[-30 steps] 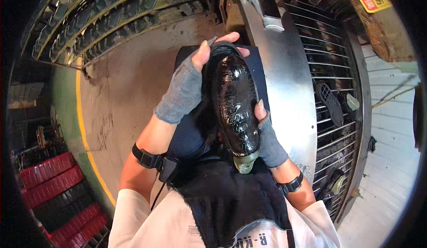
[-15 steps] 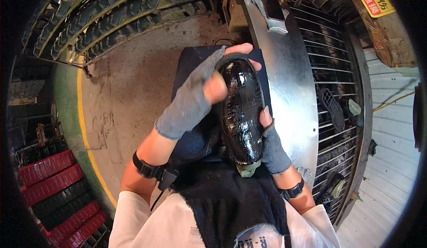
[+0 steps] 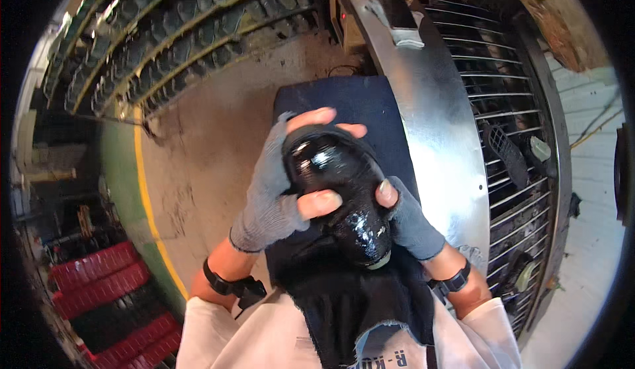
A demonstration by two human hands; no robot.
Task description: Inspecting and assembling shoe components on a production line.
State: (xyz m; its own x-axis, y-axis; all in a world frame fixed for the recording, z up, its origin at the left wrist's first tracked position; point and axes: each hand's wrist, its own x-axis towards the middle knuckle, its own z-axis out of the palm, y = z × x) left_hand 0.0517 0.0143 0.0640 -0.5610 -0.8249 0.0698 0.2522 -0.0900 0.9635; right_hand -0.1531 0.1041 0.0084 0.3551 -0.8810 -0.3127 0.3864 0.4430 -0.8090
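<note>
At the view's centre, a glossy black lasted shoe (image 3: 355,195) is held, toe towards eleven o'clock, pale green last (image 3: 380,263) showing at five. Its toe is wrapped by the half-closed left hand (image 3: 272,193), at nine; its flank is pinched under the thumb of the right hand (image 3: 405,211), at three, fingers hidden. Stiffness, some weight and slick faces are judged likely; the side edges are best gripped.
</note>
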